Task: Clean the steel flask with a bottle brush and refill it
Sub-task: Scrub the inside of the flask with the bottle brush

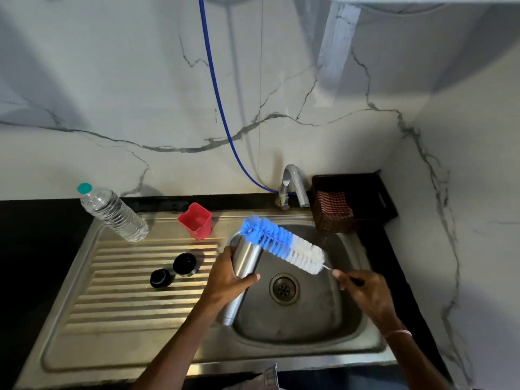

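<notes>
Two hands down front, one flask, one brush. Left hand (228, 273) is wrapped round the steel flask (247, 257), fingers behind and thumb across the front, gripping its upper half. The flask is tilted, open mouth up and away, base down by the left edge of the sink basin (323, 319). Right hand (365, 294) is closed around the handle of the bottle brush (281, 244), just behind the wire stem. Its bristle head is half blue, half white, with the blue tip right at the flask mouth and pretty much all the bristles outside it.

Count for the rest: two black caps (161, 278) side by side on the ribbed drainboard (135, 291), one clear plastic water bottle (112, 213) with a teal cap, one red cup (196, 220), one chrome tap (291, 187), and one dark wicker basket (351, 204) with a checked cloth (333, 205) in it.

It's a stainless sink set in a black countertop (33, 235), with the drain (284, 288) between the hands. White marble-look walls (112, 94) meet in a corner, and a blue hose (219, 108) runs down behind the tap.
</notes>
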{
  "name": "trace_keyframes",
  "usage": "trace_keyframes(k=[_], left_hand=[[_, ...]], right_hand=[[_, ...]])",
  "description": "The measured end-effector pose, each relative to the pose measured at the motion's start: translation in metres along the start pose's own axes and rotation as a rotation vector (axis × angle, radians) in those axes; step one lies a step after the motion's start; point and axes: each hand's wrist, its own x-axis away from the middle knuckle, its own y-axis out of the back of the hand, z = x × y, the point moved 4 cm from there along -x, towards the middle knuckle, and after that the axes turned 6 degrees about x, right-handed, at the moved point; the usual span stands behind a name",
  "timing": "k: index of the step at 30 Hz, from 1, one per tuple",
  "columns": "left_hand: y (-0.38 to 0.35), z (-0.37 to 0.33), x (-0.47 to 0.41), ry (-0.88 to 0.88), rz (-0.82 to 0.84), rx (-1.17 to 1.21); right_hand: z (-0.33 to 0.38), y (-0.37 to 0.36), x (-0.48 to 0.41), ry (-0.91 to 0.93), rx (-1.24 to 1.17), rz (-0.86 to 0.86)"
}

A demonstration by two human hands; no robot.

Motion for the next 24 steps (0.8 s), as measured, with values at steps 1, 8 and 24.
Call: trace_keyframes(k=[1, 8, 24], left_hand=[[-0.003, -0.004, 0.001, -0.009, 0.012, -0.017], [0.009, -0.01, 0.005, 0.041, -0.103, 0.032], [0.015, -0.009, 0.01, 0.013, -0.062, -0.067]], right_hand=[[0.01, -0.005, -0.001, 0.016, 0.011, 0.017], [0.016, -0.011, 0.001, 0.001, -0.02, 0.02], [-0.01, -0.001, -0.008, -0.026, 0.052, 0.006]])
